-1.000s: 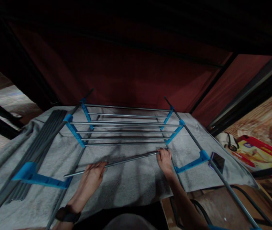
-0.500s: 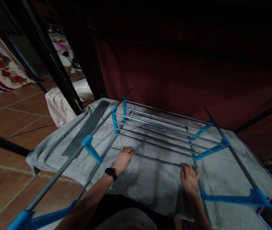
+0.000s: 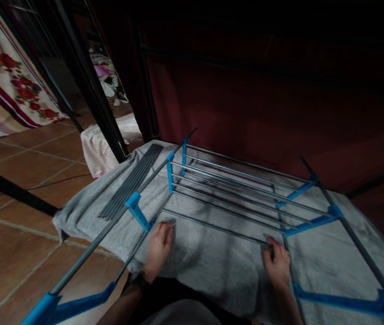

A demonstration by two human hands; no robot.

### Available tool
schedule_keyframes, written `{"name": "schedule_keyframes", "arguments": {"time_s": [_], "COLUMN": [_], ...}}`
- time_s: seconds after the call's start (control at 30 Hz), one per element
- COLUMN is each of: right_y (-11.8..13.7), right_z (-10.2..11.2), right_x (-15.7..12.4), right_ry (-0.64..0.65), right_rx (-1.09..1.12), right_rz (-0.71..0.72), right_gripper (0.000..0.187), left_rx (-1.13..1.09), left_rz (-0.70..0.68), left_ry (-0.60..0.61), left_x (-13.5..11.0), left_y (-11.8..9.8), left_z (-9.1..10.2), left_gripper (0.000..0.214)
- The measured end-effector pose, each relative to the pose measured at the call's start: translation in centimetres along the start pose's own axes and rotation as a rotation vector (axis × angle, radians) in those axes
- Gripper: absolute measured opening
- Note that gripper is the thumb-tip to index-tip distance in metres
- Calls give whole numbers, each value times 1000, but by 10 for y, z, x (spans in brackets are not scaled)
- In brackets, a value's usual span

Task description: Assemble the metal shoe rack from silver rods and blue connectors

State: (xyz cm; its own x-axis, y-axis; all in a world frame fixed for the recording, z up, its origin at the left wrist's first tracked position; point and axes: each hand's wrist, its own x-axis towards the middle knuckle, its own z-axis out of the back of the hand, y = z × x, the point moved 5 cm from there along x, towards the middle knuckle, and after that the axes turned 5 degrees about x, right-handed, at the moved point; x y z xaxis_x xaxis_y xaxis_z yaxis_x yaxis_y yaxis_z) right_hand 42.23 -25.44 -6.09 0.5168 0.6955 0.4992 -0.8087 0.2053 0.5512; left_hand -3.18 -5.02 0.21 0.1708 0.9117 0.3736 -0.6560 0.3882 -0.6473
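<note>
A blue-and-grey tube rack frame lies over a grey blanket (image 3: 212, 266). Across its near part runs a loose metal rod (image 3: 212, 222), in front of several crossbars (image 3: 225, 198) set in blue plastic brackets (image 3: 170, 174). My left hand (image 3: 158, 248), a dark band at its wrist, is off the rod with fingers loosely bent and apart. It is beside the lower end of a left blue bracket (image 3: 139, 213). My right hand (image 3: 278, 262) is at the rod's right end, its fingertips around the tip; the contact is partly hidden.
Several grey tubes (image 3: 131, 180) lie bundled on the blanket at left. Dark metal posts (image 3: 92, 85) stand behind them, near a striped cloth (image 3: 100, 151). Dark red fabric (image 3: 246, 108) hangs at the back. Brown floor tiles (image 3: 19, 253) spread to the left.
My left hand has let go of the rod and moved left and nearer to me, towards the left bracket. My right hand stays at the rod's end. The view has shifted slightly left.
</note>
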Motion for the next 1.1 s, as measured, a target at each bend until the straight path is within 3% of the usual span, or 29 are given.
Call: {"name": "schedule_keyframes", "arguments": {"time_s": [0.17,0.3,0.47,0.67,0.87,1.1], "right_y": [-24,-43,-51,-52,-46,-41], "right_z": [21,36,45,45,51,51], "right_x": [16,30,62,103,114,132], "right_ry": [-243,-477,-493,-417,-410,-464], "right_rx": [204,311,362,476,438,457], "right_rz": [-293,-485,-531,-546,-473,-461], "right_gripper": [47,55,60,46,37,39], "left_rx": [-189,-276,-293,-348,-361,-392], "left_rz": [413,611,526,441,407,357], "left_ry": [-228,-393,-422,-244,-265,-279], "left_x": [-32,-41,-13,24,33,66], "left_y": [51,77,62,45,46,42], "left_z": [29,40,49,44,44,36], "left_gripper": [27,45,52,44,46,46]}}
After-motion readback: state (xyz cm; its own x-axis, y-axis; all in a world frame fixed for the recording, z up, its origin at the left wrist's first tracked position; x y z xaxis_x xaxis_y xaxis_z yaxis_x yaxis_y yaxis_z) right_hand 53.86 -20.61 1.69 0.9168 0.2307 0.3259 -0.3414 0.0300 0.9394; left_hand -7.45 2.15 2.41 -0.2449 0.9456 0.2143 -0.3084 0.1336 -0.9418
